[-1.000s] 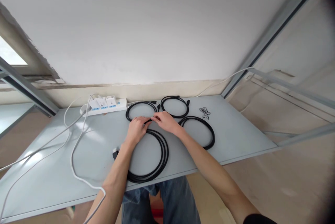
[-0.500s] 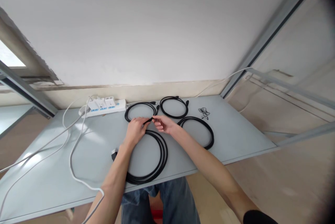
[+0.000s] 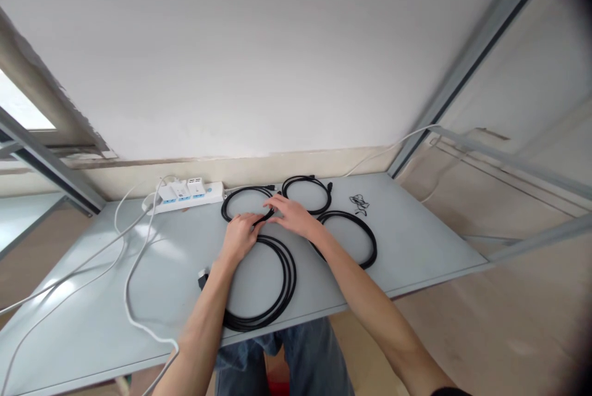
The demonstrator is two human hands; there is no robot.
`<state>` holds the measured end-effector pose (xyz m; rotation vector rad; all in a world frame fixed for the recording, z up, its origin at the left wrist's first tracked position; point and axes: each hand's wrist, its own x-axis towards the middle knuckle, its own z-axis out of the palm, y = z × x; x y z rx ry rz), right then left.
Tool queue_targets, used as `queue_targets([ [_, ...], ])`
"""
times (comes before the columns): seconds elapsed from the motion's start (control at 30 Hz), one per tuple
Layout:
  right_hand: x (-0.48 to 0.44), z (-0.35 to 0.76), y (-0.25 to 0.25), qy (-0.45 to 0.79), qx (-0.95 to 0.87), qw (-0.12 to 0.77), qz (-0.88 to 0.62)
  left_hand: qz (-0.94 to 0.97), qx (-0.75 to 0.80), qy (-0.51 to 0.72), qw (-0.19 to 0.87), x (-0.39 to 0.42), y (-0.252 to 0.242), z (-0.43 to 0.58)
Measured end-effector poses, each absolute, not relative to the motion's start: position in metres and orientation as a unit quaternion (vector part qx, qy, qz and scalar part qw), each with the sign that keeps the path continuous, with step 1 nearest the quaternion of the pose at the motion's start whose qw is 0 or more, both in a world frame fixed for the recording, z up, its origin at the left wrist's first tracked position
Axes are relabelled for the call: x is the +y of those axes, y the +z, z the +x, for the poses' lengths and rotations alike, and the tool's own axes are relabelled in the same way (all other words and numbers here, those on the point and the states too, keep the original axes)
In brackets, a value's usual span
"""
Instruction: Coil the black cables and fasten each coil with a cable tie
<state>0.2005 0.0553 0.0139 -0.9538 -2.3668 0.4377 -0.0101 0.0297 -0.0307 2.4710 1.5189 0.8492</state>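
Note:
A coiled black cable lies at the back middle of the table. My left hand is closed on the near side of this coil. By the coil's right side is my right hand, its thumb and fingers spread around the cable; whether they touch it I cannot tell. Close in front of my hands lies a larger black coil, with a plug by my left forearm. Another black coil sits at the back right, and a thick one is partly hidden behind my right forearm.
A white power strip with adapters stands against the wall at the back left. White cords run over the table's left side and off its front edge. Thin black ties lie in a small heap on the right. Metal posts frame the table.
My right hand has opened from a pinch at the cable and shifted slightly to the left and up, its fingers now spread over the coil's right side. My left hand stays on the coil.

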Motion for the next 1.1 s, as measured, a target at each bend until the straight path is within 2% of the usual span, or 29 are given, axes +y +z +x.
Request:
queue_targets([
  [0.27, 0.053, 0.195, 0.006, 0.02, -0.912, 0.213, -0.35, 0.82, 0.499, 0.276, 0.052, 0.03, -0.031, -0.01],
  [0.47, 0.058, 0.197, 0.001, 0.009, -0.905, 0.22, -0.363, 0.816, 0.504, 0.279, 0.047, 0.029, -0.03, -0.009],
  [0.87, 0.056, 0.188, 0.006, 0.144, -0.836, 0.253, -0.465, 0.818, 0.499, 0.279, 0.053, 0.029, -0.03, -0.008],
  [1.0, 0.058, 0.186, 0.007, 0.267, -0.793, 0.288, -0.466, 0.818, 0.5, 0.279, 0.056, 0.028, -0.029, -0.008],
  [1.1, 0.059, 0.186, 0.004, 0.418, -0.712, 0.297, -0.48, 0.818, 0.498, 0.281, 0.058, 0.028, -0.028, -0.007],
])
